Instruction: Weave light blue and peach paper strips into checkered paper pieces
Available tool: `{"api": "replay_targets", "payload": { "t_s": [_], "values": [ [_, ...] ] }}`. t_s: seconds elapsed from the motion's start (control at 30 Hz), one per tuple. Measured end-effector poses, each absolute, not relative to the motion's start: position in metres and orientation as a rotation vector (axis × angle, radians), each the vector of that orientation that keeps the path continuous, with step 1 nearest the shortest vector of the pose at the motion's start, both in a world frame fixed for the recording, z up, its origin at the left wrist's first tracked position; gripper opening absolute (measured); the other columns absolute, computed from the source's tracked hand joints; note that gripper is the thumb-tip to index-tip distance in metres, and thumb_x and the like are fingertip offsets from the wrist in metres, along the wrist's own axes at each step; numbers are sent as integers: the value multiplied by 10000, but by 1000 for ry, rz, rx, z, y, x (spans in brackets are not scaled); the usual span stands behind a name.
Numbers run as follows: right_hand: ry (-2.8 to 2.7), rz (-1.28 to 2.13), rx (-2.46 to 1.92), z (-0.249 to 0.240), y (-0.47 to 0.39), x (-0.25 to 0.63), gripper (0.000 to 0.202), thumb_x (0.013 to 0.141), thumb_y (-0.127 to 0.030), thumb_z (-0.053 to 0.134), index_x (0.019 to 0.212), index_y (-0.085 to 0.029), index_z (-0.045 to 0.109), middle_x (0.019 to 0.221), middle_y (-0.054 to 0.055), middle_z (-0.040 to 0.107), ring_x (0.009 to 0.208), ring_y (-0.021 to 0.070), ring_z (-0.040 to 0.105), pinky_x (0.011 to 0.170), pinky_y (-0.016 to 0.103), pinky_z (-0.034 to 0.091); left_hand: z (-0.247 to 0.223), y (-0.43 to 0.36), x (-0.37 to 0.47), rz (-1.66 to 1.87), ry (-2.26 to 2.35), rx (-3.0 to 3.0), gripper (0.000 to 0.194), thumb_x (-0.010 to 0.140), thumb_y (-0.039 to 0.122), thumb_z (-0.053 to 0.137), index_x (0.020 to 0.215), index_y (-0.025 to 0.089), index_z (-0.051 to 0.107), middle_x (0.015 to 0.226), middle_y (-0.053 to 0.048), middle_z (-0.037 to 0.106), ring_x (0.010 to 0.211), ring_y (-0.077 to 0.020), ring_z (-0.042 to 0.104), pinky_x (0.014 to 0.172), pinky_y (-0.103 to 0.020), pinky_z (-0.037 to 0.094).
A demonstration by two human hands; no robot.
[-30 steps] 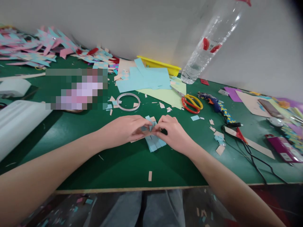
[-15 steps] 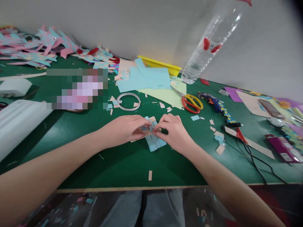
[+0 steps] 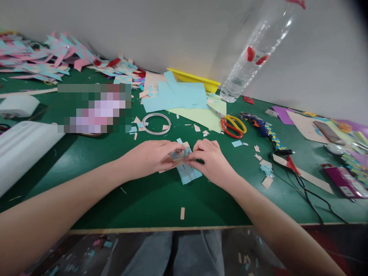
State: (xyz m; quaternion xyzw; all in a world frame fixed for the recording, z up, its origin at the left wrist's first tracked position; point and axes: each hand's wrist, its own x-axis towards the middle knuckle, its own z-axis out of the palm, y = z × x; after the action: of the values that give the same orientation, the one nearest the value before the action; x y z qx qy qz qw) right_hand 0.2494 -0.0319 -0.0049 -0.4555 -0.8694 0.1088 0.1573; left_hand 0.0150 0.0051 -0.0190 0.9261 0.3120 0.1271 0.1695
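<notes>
Light-blue paper strips (image 3: 188,174), laid side by side with beige strips across them, lie on the green table between my hands. My left hand (image 3: 146,157) curls its fingers and thumb around the left end of a beige paper strip (image 3: 177,161). From the other side, my right hand (image 3: 211,163) pinches the woven strips with thumb and forefinger; its fingertips hide the exact spot. Both hands nearly meet over the upper part of the weave. A small beige paper piece (image 3: 182,213) lies nearer the table edge.
Behind my hands are a roll of tape (image 3: 156,132), scissors (image 3: 233,126), and blue paper sheets (image 3: 184,96). A plastic bottle (image 3: 253,57) leans by the wall. Black cables (image 3: 306,191) and a purple box (image 3: 346,180) lie right; a white device (image 3: 25,147) stands left. Paper scraps are scattered around.
The left fingers have lifted and spread slightly over the strips, showing more of the beige strip. My right hand stays almost in place.
</notes>
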Motion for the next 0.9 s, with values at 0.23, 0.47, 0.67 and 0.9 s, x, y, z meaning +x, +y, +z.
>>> {"api": "replay_targets", "payload": {
  "t_s": [0.23,0.47,0.67,0.9],
  "values": [
    [-2541,263,-1282,-3,-33,250,159,943,-298,615,963,-251,765,840,15,585,850,172,507,792,336,295,-19,5,15,397,865,2645,332,932,309,541,1255,232,540,1006,-49,708,866,-204,682,649,-259,459],
    [-2549,320,-1288,-3,-31,249,187,970,-280,570,958,-248,753,815,8,605,840,168,512,795,335,286,-16,5,15,362,873,2641,338,914,276,558,1249,236,535,1013,-43,706,873,-200,680,648,-250,457],
    [-2587,176,-1240,-7,-31,244,203,977,-227,545,905,-183,730,820,22,645,813,166,509,784,328,281,-15,4,15,360,873,2611,327,927,301,553,1245,227,538,1003,-38,699,853,-191,678,650,-248,454],
    [-2548,100,-1175,-12,-30,245,136,933,-227,628,873,-177,740,740,-1,611,746,146,496,764,315,265,-17,5,16,412,844,2613,296,960,375,518,1207,217,554,931,-38,692,797,-189,660,613,-246,427]
  ]
}}
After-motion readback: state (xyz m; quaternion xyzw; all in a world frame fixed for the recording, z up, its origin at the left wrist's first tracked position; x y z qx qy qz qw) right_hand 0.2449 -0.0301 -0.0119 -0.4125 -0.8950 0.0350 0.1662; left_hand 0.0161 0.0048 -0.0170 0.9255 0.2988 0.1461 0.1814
